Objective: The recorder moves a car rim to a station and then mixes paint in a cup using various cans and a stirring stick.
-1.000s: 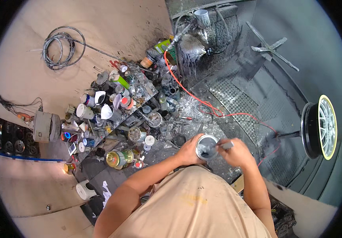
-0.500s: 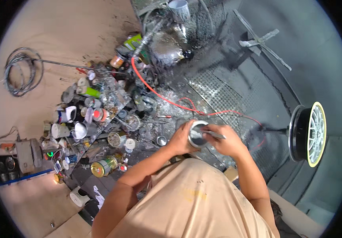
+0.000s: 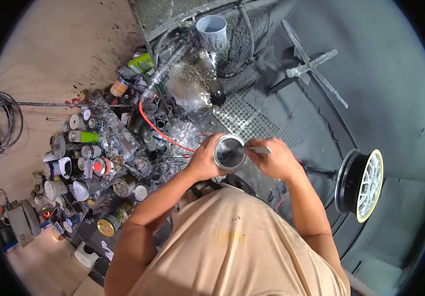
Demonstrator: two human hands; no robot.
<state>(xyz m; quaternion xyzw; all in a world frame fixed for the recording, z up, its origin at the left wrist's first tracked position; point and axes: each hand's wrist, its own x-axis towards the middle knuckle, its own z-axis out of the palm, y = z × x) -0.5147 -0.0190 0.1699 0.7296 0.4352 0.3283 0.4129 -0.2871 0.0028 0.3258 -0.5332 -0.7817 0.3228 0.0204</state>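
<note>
In front of my body, my left hand (image 3: 205,161) is wrapped round an open metal can (image 3: 229,152). Grey, liquid-looking contents show inside it, probably paint. My right hand (image 3: 278,161) grips a flat, light-coloured stirring stick (image 3: 260,149). The stick points at the can's right rim; the fingers hide part of it, and I cannot tell whether its tip touches the can. Beyond the can, a red hose (image 3: 163,134) runs from a paint-crusted fitting and passes behind my left hand.
Paint cans (image 3: 91,151), jars and bottles crowd the left side. A pale cup (image 3: 212,30) stands at the top near a foil-like covered lump (image 3: 189,81). On the right, a yellow-rimmed wheel (image 3: 370,185) is mounted upright, below a crusted cross-shaped stand (image 3: 312,65). A coiled cable (image 3: 0,123) lies far left.
The surroundings have shifted down and left in view. The can has moved slightly left, its mouth now more open to view. My right hand has drawn the stick back from over the can toward its rim.
</note>
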